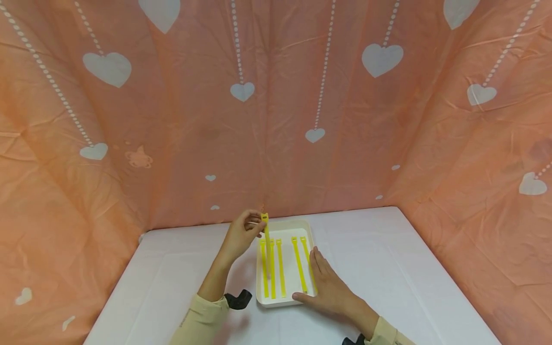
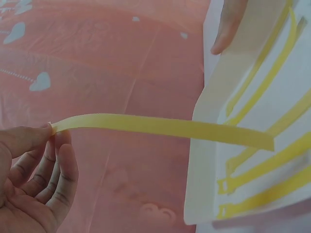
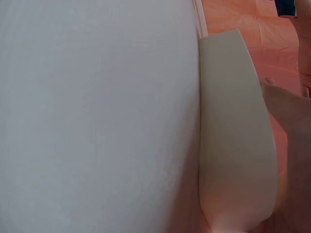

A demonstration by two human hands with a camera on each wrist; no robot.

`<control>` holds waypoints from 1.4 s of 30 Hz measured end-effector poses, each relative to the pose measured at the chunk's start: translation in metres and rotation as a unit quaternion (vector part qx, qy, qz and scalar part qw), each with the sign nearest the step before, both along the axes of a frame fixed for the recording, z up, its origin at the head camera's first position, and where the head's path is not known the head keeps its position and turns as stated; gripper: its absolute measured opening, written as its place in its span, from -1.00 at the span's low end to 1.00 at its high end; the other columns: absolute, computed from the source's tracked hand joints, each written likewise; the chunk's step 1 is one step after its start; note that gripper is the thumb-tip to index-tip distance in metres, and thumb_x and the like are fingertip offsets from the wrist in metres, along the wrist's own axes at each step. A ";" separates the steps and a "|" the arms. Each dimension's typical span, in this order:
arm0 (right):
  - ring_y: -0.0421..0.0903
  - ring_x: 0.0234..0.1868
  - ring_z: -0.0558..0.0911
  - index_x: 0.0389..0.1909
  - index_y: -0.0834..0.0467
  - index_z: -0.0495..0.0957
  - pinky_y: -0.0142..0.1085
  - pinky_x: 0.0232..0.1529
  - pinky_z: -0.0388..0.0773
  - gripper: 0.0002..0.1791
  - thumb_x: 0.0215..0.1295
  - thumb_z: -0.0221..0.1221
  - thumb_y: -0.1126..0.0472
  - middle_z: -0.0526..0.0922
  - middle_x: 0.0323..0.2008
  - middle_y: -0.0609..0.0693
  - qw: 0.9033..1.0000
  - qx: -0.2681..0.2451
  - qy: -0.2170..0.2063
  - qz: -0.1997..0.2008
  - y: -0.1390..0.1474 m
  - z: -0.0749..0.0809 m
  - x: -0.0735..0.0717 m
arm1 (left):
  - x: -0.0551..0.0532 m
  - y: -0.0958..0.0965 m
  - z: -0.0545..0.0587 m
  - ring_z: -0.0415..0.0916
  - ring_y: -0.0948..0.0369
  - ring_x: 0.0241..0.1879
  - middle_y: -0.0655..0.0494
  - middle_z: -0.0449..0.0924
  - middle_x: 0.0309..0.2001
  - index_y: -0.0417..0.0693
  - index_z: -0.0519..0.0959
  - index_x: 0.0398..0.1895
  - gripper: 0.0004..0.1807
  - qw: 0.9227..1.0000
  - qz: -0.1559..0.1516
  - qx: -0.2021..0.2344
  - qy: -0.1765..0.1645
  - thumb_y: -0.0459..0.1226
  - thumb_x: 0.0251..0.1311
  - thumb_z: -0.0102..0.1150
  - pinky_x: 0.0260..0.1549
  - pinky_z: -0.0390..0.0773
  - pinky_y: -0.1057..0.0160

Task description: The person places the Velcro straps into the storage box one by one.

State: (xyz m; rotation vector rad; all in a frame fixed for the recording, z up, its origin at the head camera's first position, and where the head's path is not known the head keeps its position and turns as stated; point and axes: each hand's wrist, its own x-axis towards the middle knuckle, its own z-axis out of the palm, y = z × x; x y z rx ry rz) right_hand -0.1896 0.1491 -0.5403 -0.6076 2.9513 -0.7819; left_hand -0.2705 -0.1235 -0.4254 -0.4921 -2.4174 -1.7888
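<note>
In the head view my left hand [image 1: 240, 235] pinches a yellow hook-and-loop cable tie [image 1: 267, 237] by its slotted head, between thumb and fingertips. The tie [image 2: 146, 124] extends over the tray in the left wrist view, slightly bowed. Below it, several more yellow cable ties [image 1: 298, 263] lie lengthwise in a shallow white tray [image 1: 289, 282], in a left group and a right pair. My right hand [image 1: 329, 287] rests against the tray's right side, fingers straight, thumb by the near rim, partly hiding the rightmost tie. The right wrist view mostly shows the tray's outer wall [image 3: 235, 131].
The tray stands on a white-covered table [image 1: 379, 268]. Orange-pink sheeting [image 1: 280, 158] with printed hearts rises behind the table and along both sides. A black device [image 1: 238, 300] sits at my left wrist, and another [image 1: 353, 340] at my right.
</note>
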 end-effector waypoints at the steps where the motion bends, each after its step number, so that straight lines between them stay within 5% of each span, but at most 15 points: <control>1: 0.22 0.74 -0.09 0.70 0.40 -0.17 0.12 0.67 0.11 0.43 0.29 0.19 -0.59 -0.21 0.73 0.32 1.000 0.000 0.000 0.000 0.000 0.000 0.000 | 0.000 0.003 -0.001 0.74 0.00 -0.21 -0.21 0.71 -0.10 -0.28 0.57 0.13 -0.74 1.000 -0.002 0.004 0.000 -0.42 0.45 0.32 -0.20 0.80 0.11; 8: 0.23 0.73 -0.09 0.70 0.40 -0.17 0.13 0.67 0.10 0.43 0.30 0.19 -0.59 -0.21 0.72 0.33 1.000 -0.001 0.000 0.002 0.001 0.000 0.000 | 0.004 0.017 -0.007 0.74 -0.03 -0.25 -0.16 0.71 -0.12 -0.24 0.57 0.14 -0.72 0.999 -0.026 0.016 -0.013 -0.42 0.44 0.33 -0.26 0.79 0.18; 14: 0.21 0.74 -0.12 0.71 0.39 -0.19 0.12 0.68 0.08 0.43 0.30 0.18 -0.59 -0.23 0.73 0.32 1.000 0.003 -0.005 0.001 0.001 0.000 0.000 | 0.006 0.027 -0.010 0.75 -0.21 -0.16 -0.20 0.71 -0.10 -0.24 0.55 0.15 -0.72 0.999 -0.047 0.017 -0.021 -0.42 0.45 0.31 -0.16 0.79 -0.14; 22: 0.25 0.73 -0.05 0.70 0.42 -0.14 0.15 0.65 0.14 0.42 0.29 0.22 -0.57 -0.17 0.72 0.35 1.000 -0.006 0.010 -0.002 0.000 0.000 0.000 | 0.006 0.039 -0.019 0.77 -0.01 -0.25 -0.18 0.72 -0.13 -0.26 0.54 0.15 -0.72 0.998 -0.062 0.006 -0.021 -0.44 0.45 0.30 -0.25 0.81 0.12; 27: 0.27 0.72 -0.02 0.68 0.44 -0.12 0.16 0.65 0.15 0.41 0.30 0.22 -0.55 -0.15 0.71 0.37 1.000 -0.008 0.015 0.000 -0.001 0.000 0.000 | 0.000 0.042 -0.031 0.76 0.17 -0.30 -0.19 0.74 -0.13 -0.28 0.54 0.15 -0.73 0.998 -0.057 -0.002 -0.029 -0.44 0.46 0.29 -0.16 0.80 -0.19; 36: 0.28 0.72 -0.04 0.68 0.46 -0.13 0.14 0.66 0.12 0.41 0.32 0.20 -0.55 -0.16 0.70 0.39 1.000 -0.001 0.021 0.005 -0.001 0.001 0.000 | -0.019 0.043 -0.046 0.75 -0.31 -0.11 -0.22 0.73 -0.10 -0.31 0.53 0.18 -0.72 0.997 -0.060 -0.010 -0.044 -0.44 0.49 0.26 -0.08 0.75 -0.31; 42: 0.28 0.72 -0.04 0.68 0.45 -0.14 0.15 0.65 0.13 0.40 0.32 0.21 -0.54 -0.16 0.71 0.39 1.000 -0.002 0.021 0.005 -0.001 0.000 0.000 | -0.030 0.045 -0.055 0.76 -0.27 -0.11 -0.22 0.73 -0.09 -0.30 0.53 0.17 -0.72 0.997 -0.051 -0.030 -0.055 -0.44 0.48 0.27 -0.07 0.77 -0.27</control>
